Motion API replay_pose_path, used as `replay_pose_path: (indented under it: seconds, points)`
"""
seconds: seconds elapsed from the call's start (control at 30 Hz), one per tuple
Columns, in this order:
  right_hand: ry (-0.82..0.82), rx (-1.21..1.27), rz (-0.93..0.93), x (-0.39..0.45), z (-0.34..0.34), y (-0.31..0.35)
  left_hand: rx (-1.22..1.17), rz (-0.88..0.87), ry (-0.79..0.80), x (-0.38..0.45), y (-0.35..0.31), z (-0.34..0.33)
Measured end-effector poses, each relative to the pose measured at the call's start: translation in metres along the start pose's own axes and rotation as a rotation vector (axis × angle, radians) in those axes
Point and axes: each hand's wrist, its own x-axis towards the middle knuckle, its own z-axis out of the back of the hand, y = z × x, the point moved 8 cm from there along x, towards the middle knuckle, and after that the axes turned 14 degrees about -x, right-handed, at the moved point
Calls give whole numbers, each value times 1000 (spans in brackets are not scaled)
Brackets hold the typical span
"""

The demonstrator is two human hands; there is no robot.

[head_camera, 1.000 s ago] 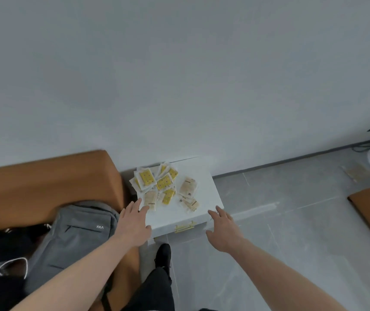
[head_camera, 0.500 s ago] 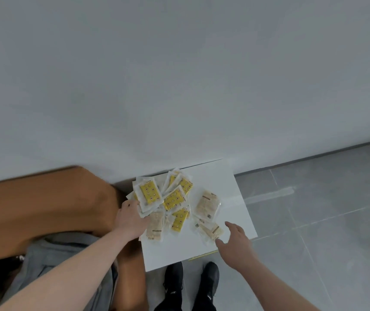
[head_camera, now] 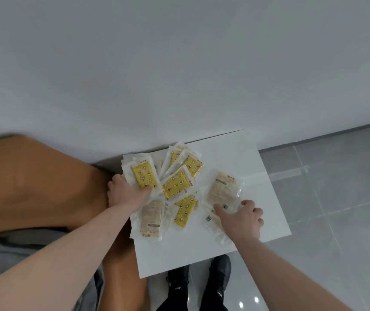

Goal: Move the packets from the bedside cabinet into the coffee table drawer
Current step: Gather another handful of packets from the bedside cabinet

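Packets (head_camera: 177, 187) fanned across white bedside cabinet (head_camera: 258, 176) against wall. Left hand (head_camera: 125, 195) pinching yellow packet at pile's left edge; right hand (head_camera: 243, 218) spread, fingertips pressing beige packet (head_camera: 223, 190), nearer right side.

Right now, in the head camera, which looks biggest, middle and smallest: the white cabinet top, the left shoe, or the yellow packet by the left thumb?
1. Cabinet top, by far.
2. Left shoe, though partly cut off.
3. Yellow packet under the left hand.
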Motion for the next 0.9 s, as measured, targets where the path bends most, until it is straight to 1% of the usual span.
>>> replay_pose_path:
  seconds: [0.1,0.17,0.3,0.4,0.43,0.5,0.6,0.7,0.8,0.9]
  points:
    - [1,17,-59,7,-2,2,-31,14,1,-1,8,0]
    - [0,8,-57,10,-2,3,-17,-10,6,1,7,2]
    - [29,12,7,14,0,11,110,-75,4,3,0,10]
    - [-37,113,61,15,12,13,172,-159,-4,-2,-6,15]
    - [-59,174,74,14,17,11,143,-175,12,-5,-7,16]
    - [-74,305,103,10,26,6,9,-169,65,-12,-7,18]
    - [-25,392,158,2,28,-6,-204,-202,91,-27,-13,27]
    - [27,376,166,-5,23,-23,-312,-265,112,-43,-18,39]
    - [32,299,143,-3,16,-37,-354,-295,149,-57,-13,42]
    - [32,242,117,1,8,-40,-345,-308,214,-66,-6,35]
